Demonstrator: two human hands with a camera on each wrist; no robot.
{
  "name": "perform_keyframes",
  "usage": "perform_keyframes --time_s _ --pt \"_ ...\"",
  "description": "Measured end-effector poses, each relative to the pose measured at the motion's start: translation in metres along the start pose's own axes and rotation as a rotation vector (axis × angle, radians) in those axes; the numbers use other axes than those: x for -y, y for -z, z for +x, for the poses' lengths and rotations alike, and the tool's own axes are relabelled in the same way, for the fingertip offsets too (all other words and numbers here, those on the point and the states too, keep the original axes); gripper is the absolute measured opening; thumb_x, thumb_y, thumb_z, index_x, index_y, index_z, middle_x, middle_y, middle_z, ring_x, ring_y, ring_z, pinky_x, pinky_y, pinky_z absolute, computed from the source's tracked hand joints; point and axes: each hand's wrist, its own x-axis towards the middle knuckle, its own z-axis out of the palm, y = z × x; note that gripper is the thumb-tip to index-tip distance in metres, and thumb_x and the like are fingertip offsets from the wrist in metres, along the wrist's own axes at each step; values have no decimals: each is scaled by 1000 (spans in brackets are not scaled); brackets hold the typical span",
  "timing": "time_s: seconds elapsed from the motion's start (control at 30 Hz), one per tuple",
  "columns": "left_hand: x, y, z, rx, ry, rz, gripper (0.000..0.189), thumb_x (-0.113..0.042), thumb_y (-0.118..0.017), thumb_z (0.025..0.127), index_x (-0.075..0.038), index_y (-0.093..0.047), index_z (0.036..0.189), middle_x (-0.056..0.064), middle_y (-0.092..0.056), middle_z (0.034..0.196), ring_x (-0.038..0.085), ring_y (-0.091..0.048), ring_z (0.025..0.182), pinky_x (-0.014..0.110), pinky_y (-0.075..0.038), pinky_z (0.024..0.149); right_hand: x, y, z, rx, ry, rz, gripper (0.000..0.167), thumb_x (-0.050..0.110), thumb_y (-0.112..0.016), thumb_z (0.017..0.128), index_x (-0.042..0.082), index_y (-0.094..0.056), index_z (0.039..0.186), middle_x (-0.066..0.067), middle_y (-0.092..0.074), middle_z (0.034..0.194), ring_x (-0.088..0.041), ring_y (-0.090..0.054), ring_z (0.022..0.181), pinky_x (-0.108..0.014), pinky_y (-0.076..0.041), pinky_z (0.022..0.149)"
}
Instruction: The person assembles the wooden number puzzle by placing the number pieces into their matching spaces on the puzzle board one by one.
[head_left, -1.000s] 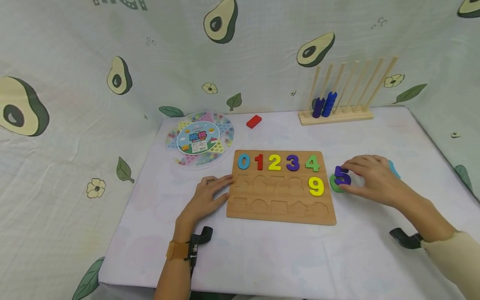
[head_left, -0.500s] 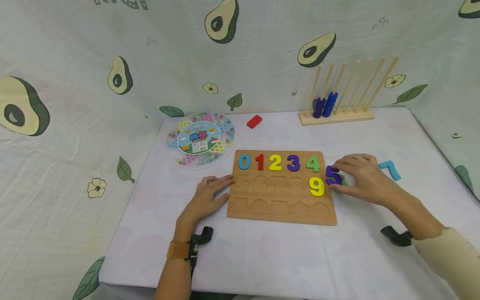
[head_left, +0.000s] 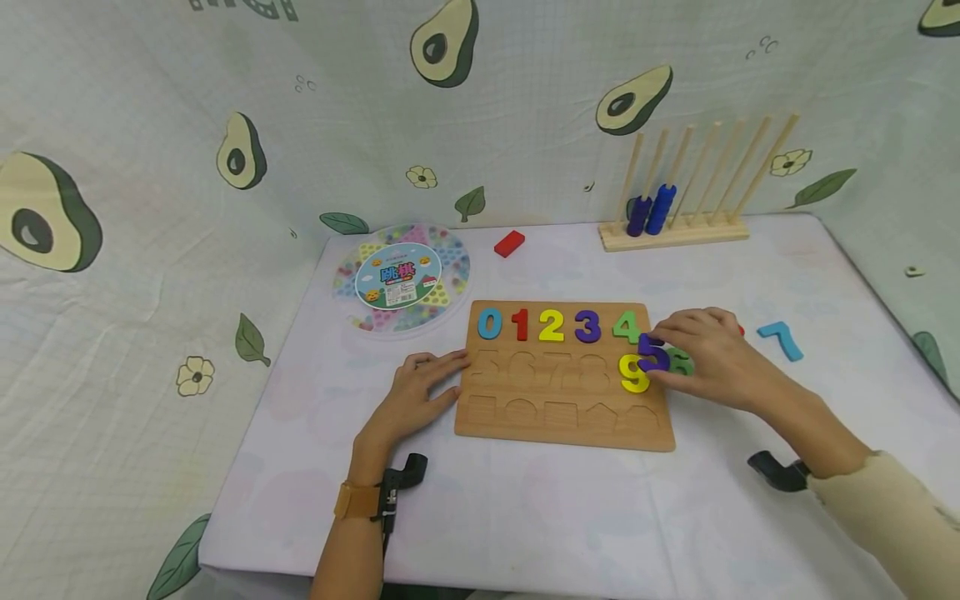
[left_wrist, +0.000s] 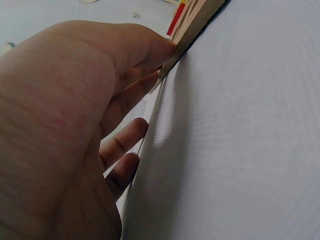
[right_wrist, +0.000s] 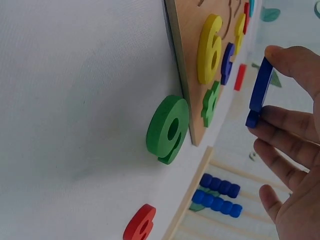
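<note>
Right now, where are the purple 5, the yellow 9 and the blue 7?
Purple 5 [right_wrist: 261,85]: right wrist view, middle of its long side.
Yellow 9 [right_wrist: 205,48]: right wrist view, on its long curved stroke.
Blue 7 [head_left: 787,340]: head view, on its slanted stem.

numerals [head_left: 521,326]: 10 | hands [head_left: 412,396]: 2 | board [head_left: 558,394]: 1 | peg rack [head_left: 675,239]: 1 | disc [head_left: 397,275]: 1 | block [head_left: 509,243]: 1

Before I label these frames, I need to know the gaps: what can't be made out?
Red piece: cut off by the right wrist view's lower edge; mostly hidden by the right hand in the head view.
Backdrop lettering: cut off by the head view's top edge.
Round label: fine print too small in the head view.
</note>
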Motion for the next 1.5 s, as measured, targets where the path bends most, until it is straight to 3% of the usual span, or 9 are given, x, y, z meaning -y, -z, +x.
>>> perform_keyframes --time_s 0.53,0.9,1.33,1.5 --pt "-1 2 -1 15 25 -7 49 -35 -59 100 -32 -50 149 -16 -40 155 25 -33 131 50 -28 102 14 -8 12 -31 83 41 52 36 -90 71 4 -74 108 -11 -69 112 -37 -52 115 -60 -28 97" --pt "1 0 0 13 12 7 49 -35 -58 101 -30 -51 149 -16 -40 156 24 -33 129 50 -28 101 23 -16 21 23 75 29 54 40 -87 75 3 -74 112 -12 -69 116 -37 -50 120 -61 -25 101" --pt "-2 3 -1 2 2 -16 48 -31 -60 100 -27 -52 148 -13 -42 155 25 -34 129 52 -27 101 34 -20 31 -17 131 92 54 37 -86 78 4 -73 118 -10 -69 116 -33 -50 119 -61 -24 103" --pt "-3 3 -1 -2 -12 -11 48 -31 -60 100 -26 -53 147 -11 -43 155 26 -34 128 53 -27 102 40 -23 37 7 122 89 54 40 -84 79 4 -72 118 -10 -67 120 -33 -48 121 -61 -22 104"
